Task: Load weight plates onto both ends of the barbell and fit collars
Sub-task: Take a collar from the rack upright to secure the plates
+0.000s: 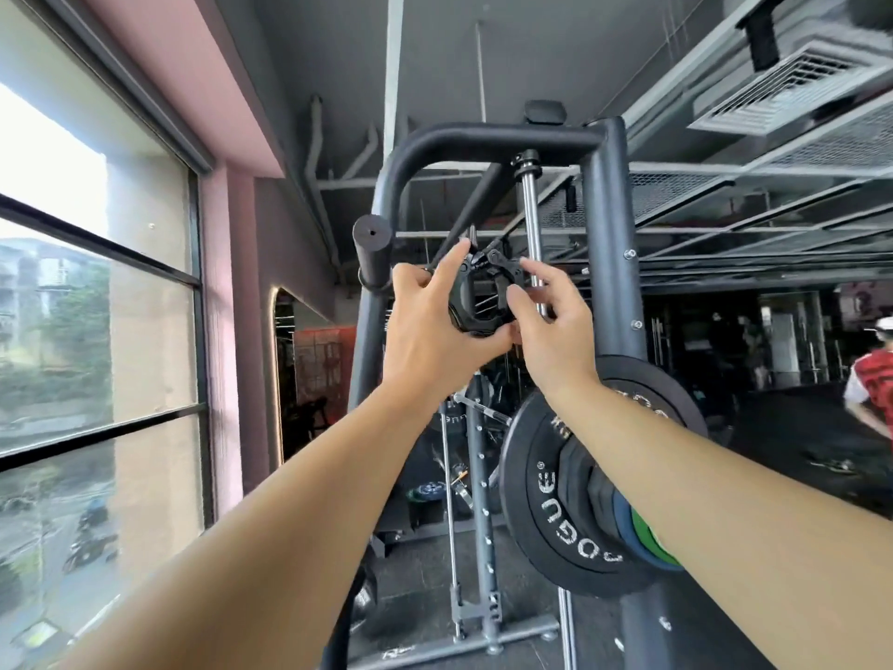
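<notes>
**Collar in both hands, plates waiting below**

I have the black clamp collar [483, 297] raised in front of the rack's upright [611, 224]. My left hand [430, 331] is wrapped round its left side, and my right hand [555, 340] pinches the right edge between thumb and fingertips. Its lever looks flipped open at the top. I'd confirm that first, since a closed clamp won't slide on. The Rogue bumper plate [546, 500] and the smaller plates [587, 481] outside it sit well below the collar, to the right, partly under my right forearm, which hides the bar end. I'd lower the ring square to that end, push it flush against the outer plate, then snap the lever.
</notes>
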